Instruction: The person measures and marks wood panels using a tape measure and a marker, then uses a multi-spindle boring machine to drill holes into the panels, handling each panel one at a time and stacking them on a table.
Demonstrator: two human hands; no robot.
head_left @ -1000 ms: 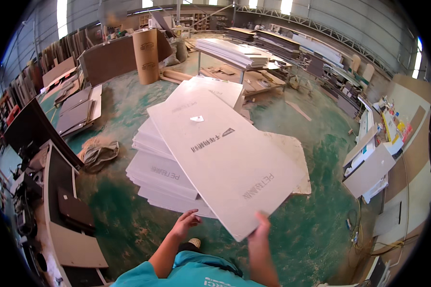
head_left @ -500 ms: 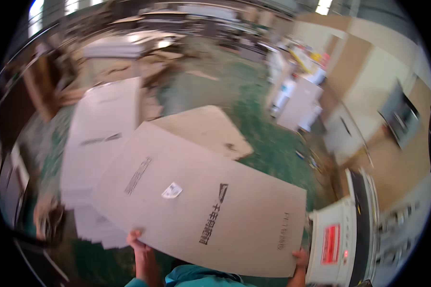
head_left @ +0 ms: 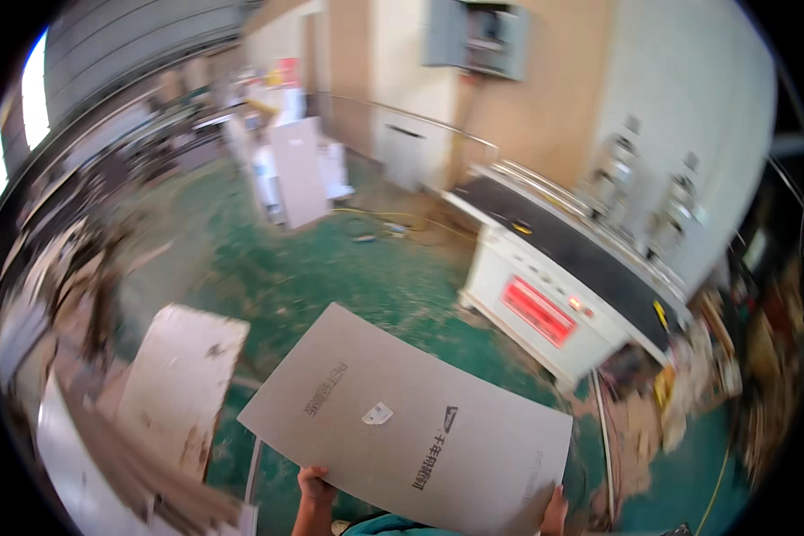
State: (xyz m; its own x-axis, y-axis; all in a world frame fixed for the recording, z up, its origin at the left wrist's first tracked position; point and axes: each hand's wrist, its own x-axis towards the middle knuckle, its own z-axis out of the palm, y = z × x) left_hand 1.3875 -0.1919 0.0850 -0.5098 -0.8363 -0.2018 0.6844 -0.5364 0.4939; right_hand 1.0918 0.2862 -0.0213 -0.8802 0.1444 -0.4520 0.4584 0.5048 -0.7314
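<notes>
A large flat grey-beige board (head_left: 393,393) with dark print and a small white label (head_left: 378,414) is held in front of my body. My left hand (head_left: 316,483) grips its near left edge, fingers closed round the rim. On the right side, my right hand (head_left: 555,512) is closed on the board's near right edge, partly cut off by the lower rim of the view. The board is tilted, its far corner pointing away over the green floor.
Ahead to the right stands a white machine (head_left: 545,308) with a black top and red panel. A stained pale board (head_left: 183,380) lies on the floor at left, beside stacked sheets (head_left: 80,456). Leaning panels (head_left: 299,174) stand farther off; scrap (head_left: 688,357) is piled at far right.
My view has swung to the right, bringing the machine toward the middle. The board has turned along with me, leaving the stack at the left; both hands keep their grip.
</notes>
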